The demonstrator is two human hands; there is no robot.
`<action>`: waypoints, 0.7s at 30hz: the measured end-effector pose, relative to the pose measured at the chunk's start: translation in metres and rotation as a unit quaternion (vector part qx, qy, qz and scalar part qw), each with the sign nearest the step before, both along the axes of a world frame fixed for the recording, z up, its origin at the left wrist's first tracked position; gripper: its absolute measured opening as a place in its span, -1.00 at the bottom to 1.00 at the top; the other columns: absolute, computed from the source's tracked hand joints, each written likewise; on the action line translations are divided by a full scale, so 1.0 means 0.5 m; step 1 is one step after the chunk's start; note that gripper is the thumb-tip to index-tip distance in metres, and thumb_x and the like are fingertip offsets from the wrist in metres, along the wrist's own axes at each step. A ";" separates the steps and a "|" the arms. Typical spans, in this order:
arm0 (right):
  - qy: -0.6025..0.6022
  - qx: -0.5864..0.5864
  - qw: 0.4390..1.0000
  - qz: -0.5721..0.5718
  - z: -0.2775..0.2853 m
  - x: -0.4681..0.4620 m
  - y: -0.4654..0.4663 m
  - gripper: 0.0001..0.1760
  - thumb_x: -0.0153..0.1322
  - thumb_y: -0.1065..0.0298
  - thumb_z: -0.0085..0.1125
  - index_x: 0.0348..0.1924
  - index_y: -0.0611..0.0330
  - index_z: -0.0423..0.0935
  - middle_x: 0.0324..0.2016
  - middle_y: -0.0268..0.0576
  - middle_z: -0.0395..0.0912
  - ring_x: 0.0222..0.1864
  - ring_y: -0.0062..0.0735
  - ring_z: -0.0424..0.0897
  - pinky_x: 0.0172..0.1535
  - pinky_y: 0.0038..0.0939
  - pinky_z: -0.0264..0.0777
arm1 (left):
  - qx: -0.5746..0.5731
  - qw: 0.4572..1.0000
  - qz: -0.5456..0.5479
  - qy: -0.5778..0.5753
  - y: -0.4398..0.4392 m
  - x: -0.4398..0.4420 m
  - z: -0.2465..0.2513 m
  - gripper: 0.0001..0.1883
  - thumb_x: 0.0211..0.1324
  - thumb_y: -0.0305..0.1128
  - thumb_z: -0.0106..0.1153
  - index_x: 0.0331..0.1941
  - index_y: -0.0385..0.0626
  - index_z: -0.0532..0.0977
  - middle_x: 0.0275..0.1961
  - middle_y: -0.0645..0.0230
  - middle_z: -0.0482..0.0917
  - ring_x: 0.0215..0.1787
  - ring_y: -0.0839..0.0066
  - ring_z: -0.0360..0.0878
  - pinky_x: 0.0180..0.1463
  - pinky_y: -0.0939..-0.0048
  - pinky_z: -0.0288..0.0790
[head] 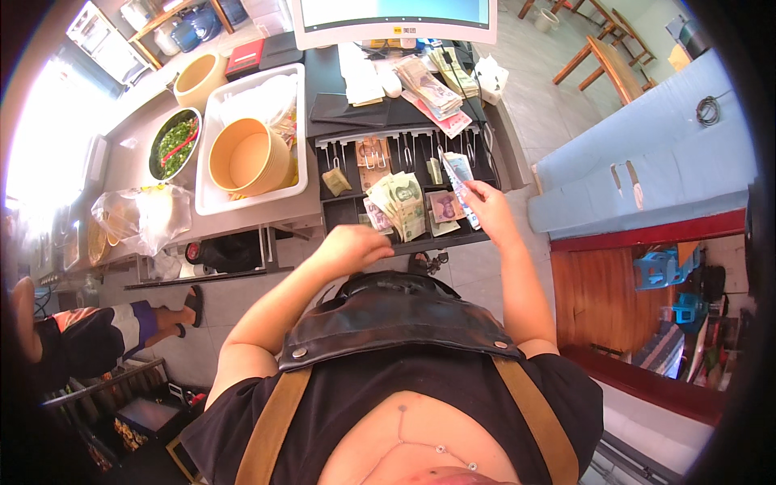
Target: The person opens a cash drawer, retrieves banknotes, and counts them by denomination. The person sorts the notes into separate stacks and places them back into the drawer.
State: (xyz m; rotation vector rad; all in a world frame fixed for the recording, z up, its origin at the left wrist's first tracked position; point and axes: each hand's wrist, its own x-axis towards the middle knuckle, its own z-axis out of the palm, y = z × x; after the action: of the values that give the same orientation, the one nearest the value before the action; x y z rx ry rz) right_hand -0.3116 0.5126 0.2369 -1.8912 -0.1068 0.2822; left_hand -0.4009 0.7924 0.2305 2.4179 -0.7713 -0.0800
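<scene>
A black cash drawer (pixel 344 213) is pulled out in front of me, its compartments holding banknotes under wire clips. My right hand (pixel 488 209) pinches blue banknotes (pixel 459 176) at the drawer's right side. Over the front edge hovers my left hand (pixel 359 247), fingers curled; no object shows in it, and its palm is hidden. Between the hands, fanned green banknotes (pixel 405 203) lie across the compartments. A purple banknote (pixel 447 207) lies right of them. Brown banknotes (pixel 371 162) sit under a clip at the back, and a folded note (pixel 336 181) lies at the left.
Behind the drawer are stacked banknotes (pixel 427 85), white papers (pixel 357 73) and a monitor (pixel 397 27). To the left stand a white tray (pixel 205 203) with stacked tubs (pixel 245 157) and a bowl of chopped greens (pixel 176 145). A person (pixel 103 327) is at far left; a blue partition (pixel 630 145) rises right.
</scene>
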 end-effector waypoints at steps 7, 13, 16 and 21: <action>0.086 0.135 0.985 -0.069 0.012 0.024 0.001 -0.67 0.42 0.31 0.04 -0.05 0.39 0.47 -0.34 -0.25 0.55 -0.35 -0.61 0.53 -0.26 -0.56 0.39 | 0.159 0.971 -0.052 -0.171 -0.092 0.335 -0.010 -0.91 0.03 -0.37 0.07 -0.38 -0.02 0.54 -0.33 0.35 0.54 -0.15 0.29 0.50 -0.13 0.31 0.42; 0.142 0.082 0.986 0.011 0.043 0.056 -0.002 -0.68 0.41 0.32 -0.02 -0.11 0.39 0.48 -0.42 -0.28 0.54 -0.48 -0.59 0.53 -0.40 -0.56 0.38 | 0.447 0.891 -0.079 0.002 -0.165 0.408 -0.044 -0.79 0.03 -0.28 0.09 -0.21 0.13 0.59 -0.16 0.31 0.59 -0.03 0.29 0.54 -0.11 0.26 0.45; 0.107 -0.065 0.987 0.102 0.042 0.086 0.011 -0.68 0.35 0.25 0.00 -0.29 0.38 0.54 -0.58 -0.18 0.53 -0.52 -0.53 0.52 -0.40 -0.47 0.40 | 0.425 0.897 -0.118 0.030 -0.137 0.457 0.034 -0.77 0.02 -0.39 0.05 -0.21 0.11 0.57 -0.19 0.24 0.59 -0.05 0.26 0.54 -0.13 0.25 0.44; 0.026 -0.278 0.927 0.249 -0.002 0.181 0.113 -0.68 0.29 0.27 -0.07 -0.36 0.37 0.54 -0.45 0.05 0.60 -0.34 -0.16 0.61 -0.25 -0.23 0.46 | 0.259 0.939 -0.162 0.157 -0.087 0.518 0.107 -0.59 -0.06 -0.57 -0.02 -0.08 0.08 0.54 -0.16 0.17 0.58 -0.09 0.22 0.52 -0.08 0.23 0.36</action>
State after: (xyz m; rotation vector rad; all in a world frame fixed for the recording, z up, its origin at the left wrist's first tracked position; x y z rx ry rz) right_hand -0.2209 0.5691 0.2358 -2.3972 -0.5235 0.7747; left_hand -0.1417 0.7488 0.2839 2.6235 -1.0899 -0.8775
